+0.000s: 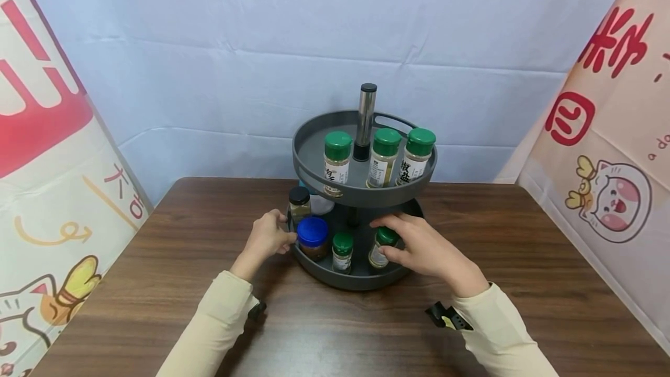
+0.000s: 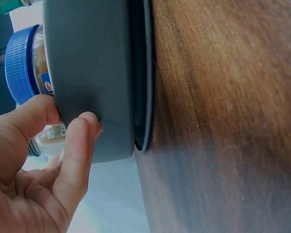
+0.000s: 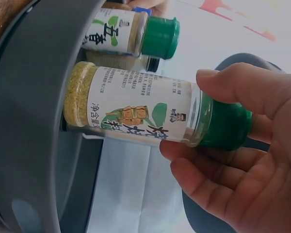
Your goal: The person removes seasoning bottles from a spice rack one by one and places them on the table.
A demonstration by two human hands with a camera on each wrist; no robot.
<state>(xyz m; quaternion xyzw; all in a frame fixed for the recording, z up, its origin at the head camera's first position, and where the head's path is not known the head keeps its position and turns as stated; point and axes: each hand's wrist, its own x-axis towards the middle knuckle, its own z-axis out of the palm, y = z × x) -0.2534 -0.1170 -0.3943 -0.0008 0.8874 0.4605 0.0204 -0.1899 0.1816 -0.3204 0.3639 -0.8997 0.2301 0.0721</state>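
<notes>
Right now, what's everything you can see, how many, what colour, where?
Wood-grain table: 1, brown, in front
Round two-tier rack: 1, dark grey, on table
Clear green-capped jars: 3, white-labelled, rack's top
Lower green-capped jars: 2, white-labelled, rack's bottom
Clear blue-lidded jar: 1, brown inside, rack's bottom
Clear black-capped jar: 1, tan inside, behind blue-lidded jar
Half-hidden container: 1, white, rack's bottom
Cloth backdrop: 1, pale blue, behind table
Cartoon-printed sheets: 2, pale and red, either side
Sleeves: 2, cream, forearms
Wrist straps: 2, black, wrists
Left hand: 1, bare, pinching rack's lower rim
Right hand: 1, bare, holding lower right jar

Right hand [image 1: 419, 244] grips green-capped jar [image 1: 377, 257] in lower tray [image 1: 361, 282], left hand [image 1: 267, 237] holds rim [image 1: 314, 271]
</notes>
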